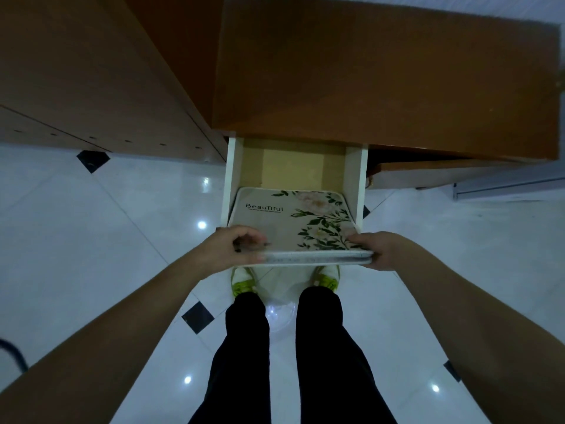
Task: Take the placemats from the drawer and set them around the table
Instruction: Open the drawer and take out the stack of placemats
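- Two bare hands hold the near edge of a stack of beige rectangular fabric placemats, printed with green leaves, pale flowers and the word "BeauTiful". The left hand curls its fingers over the near-left corner; the right hand pinches the near-right corner, thumb on top.
- Most of the stack sits inside the open white-walled drawer with a pale wooden bottom, pulled out from under the orange-brown wooden cabinet top. Only the near edge is up at the drawer front.
- Several layers show at that edge; how many I cannot tell. The likeliest slip, I judge, is that lower mats slide free as the stack comes out, since both grips sit on one edge and the far end hangs unsupported.
- Soft mats would sag, and the far corners could catch on the drawer's side walls or front lip, folding or dragging a mat back in.
- Anything dropped would land on the glossy white floor tiles by the green-and-white shoes, right underfoot.
- Leaving the drawer open at leg height risks a bump when turning away.
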Demonstrator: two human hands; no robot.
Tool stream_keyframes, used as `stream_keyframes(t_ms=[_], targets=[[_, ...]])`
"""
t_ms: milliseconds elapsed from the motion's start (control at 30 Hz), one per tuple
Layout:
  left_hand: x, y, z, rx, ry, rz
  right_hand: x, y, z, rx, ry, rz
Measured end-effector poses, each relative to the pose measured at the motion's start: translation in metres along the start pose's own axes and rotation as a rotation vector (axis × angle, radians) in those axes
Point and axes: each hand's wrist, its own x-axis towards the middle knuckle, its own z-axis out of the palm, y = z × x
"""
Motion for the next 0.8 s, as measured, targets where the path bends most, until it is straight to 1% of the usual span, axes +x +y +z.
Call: stream_keyframes(t_ms=[33, 67, 100, 133, 167, 200, 233, 267, 300, 333, 367, 467, 600, 700, 800], targets=[[0.000, 0.005, 0.001, -0.114, 0.062, -0.102, 0.000, 0.003, 0.000, 0.000, 0.001, -0.014], [0.003, 0.007, 0.001, -0.168, 0.207, -0.194, 0.000, 0.005, 0.001, -0.010, 0.008, -0.028], [0.009, 0.007, 0.001, -0.145, 0.396, -0.287, 0.001, 0.007, 0.001, -0.008, 0.009, -0.033], [0.013, 0.006, -0.001, -0.123, 0.546, -0.400, 0.000, 0.010, 0.003, -0.009, 0.014, -0.037], [0.015, 0.004, -0.002, -0.153, 0.614, -0.520, 0.000, 0.012, 0.003, -0.016, 0.015, -0.039], [0.016, 0.004, -0.001, -0.267, 0.586, -0.647, 0.000, 0.014, 0.004, -0.019, 0.023, -0.042], [0.015, 0.007, 0.002, -0.438, 0.489, -0.747, -0.001, 0.015, 0.005, -0.019, 0.015, -0.042], [0.014, 0.007, 0.004, -0.595, 0.381, -0.805, -0.003, 0.016, 0.005, -0.017, 0.020, -0.046], [0.013, 0.007, 0.005, -0.699, 0.296, -0.813, -0.005, 0.016, 0.006, -0.020, 0.018, -0.053], [0.013, 0.007, 0.005, -0.756, 0.247, -0.788, -0.007, 0.017, 0.006, -0.033, 0.018, -0.061], [0.015, 0.006, 0.004, -0.777, 0.231, -0.751, -0.007, 0.018, 0.006, -0.034, 0.010, -0.063], [0.015, -0.002, -0.001, -0.678, 0.280, -0.689, -0.014, 0.023, 0.006, -0.041, -0.056, -0.061], [-0.006, -0.006, -0.008, -0.583, 0.225, -0.655, -0.031, 0.037, 0.005, -0.048, -0.141, -0.096], [-0.028, 0.008, -0.012, -0.532, 0.199, -0.585, -0.044, 0.056, 0.004, -0.068, -0.156, -0.142], [-0.052, 0.027, -0.012, -0.526, 0.194, -0.513, -0.068, 0.071, 0.010, -0.124, -0.130, -0.262]])
